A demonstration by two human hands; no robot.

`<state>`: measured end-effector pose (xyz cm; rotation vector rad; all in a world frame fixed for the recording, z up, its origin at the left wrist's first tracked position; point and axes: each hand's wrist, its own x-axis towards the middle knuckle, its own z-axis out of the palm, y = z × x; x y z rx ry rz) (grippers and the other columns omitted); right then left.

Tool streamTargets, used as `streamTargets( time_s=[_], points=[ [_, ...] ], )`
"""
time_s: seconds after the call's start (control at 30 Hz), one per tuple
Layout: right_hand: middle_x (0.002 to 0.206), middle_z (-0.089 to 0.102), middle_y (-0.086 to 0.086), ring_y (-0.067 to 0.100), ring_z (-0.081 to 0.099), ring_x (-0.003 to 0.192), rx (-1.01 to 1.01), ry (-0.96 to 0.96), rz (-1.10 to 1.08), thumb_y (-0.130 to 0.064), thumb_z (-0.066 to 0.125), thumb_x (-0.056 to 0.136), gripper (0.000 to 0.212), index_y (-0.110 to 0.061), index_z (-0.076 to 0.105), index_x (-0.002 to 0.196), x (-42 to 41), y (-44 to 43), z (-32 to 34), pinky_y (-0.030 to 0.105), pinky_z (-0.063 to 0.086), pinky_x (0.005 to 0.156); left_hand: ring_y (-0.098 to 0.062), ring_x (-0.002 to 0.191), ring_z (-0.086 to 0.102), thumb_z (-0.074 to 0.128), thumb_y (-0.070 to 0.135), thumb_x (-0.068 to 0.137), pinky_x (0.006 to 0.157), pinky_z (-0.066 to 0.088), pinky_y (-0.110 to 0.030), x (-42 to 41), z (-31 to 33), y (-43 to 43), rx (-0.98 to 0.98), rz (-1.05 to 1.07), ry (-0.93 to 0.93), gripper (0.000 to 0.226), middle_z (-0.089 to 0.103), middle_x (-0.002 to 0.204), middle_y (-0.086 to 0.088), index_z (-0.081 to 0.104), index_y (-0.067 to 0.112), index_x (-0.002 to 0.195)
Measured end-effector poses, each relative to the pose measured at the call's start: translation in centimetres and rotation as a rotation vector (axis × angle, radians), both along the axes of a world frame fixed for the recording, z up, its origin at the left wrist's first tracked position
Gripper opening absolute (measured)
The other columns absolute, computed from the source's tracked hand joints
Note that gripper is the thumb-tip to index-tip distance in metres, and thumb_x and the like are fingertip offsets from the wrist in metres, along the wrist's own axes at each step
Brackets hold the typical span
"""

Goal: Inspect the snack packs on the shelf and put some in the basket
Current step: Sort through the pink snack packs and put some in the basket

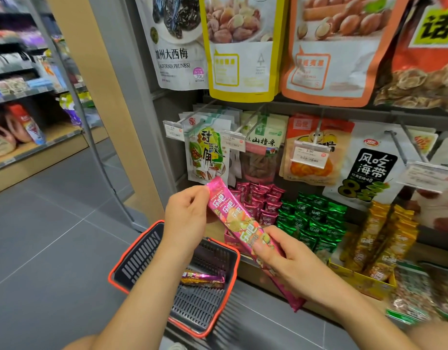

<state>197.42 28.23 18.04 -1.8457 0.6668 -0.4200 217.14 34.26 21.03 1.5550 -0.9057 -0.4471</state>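
Both hands hold one long pink snack pack (239,223) slanted in front of the shelf. My left hand (186,215) pinches its upper end and my right hand (284,258) grips its lower half, hiding part of the wrapper. Below them a dark basket with an orange rim (132,251) stands on the floor, and one purple and yellow snack pack (202,278) lies inside. On the shelf behind are boxes of pink packs (262,200), green packs (312,221) and yellow packs (384,236).
Larger snack bags hang on pegs above, among them a prune bag (175,46) and a seaweed bag (369,170), with price tags (310,154) sticking out. A grey pillar (132,97) stands left of the shelf. Another aisle of shelves (28,97) runs along the left over grey floor tiles.
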Motion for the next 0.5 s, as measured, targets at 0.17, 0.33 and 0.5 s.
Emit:
streamTargets(
  time_s=[0.17, 0.33, 0.5],
  points=[
    [0.073, 0.064, 0.001, 0.015, 0.063, 0.055, 0.309, -0.034, 0.099, -0.057, 0.053, 0.084, 0.036, -0.033, 0.055, 0.11, -0.3, 0.2, 0.7, 0.025, 0.051, 0.048, -0.008, 0.07, 0.064, 0.045, 0.027, 0.103, 0.056, 0.052, -0.02, 0.7, 0.3, -0.2, -0.148, 0.033, 0.306, 0.033, 0.067, 0.072, 0.0, 0.07, 0.01, 0.088],
    [0.065, 0.058, 0.0, 0.013, 0.054, 0.05, 0.307, -0.14, -0.02, -0.058, 0.044, 0.086, 0.034, -0.033, 0.067, 0.089, -0.2, 0.0, 0.5, 0.022, 0.047, 0.047, -0.009, 0.08, 0.069, 0.048, 0.05, 0.094, 0.069, 0.059, -0.027, 0.8, 0.9, 0.0, -0.2, -0.082, 0.483, 0.038, 0.073, 0.083, 0.001, 0.073, 0.023, 0.087],
    [0.065, 0.055, -0.01, 0.012, 0.046, 0.056, 0.121, -0.163, -0.056, -0.067, 0.051, 0.086, 0.034, -0.042, 0.063, 0.105, 0.2, 0.4, -0.7, 0.034, 0.039, 0.053, -0.015, 0.077, 0.064, 0.06, 0.054, 0.082, 0.066, 0.058, -0.027, 0.4, 0.9, -0.2, -0.128, -0.072, 0.378, 0.047, 0.065, 0.085, -0.005, 0.062, 0.013, 0.105]
  ],
)
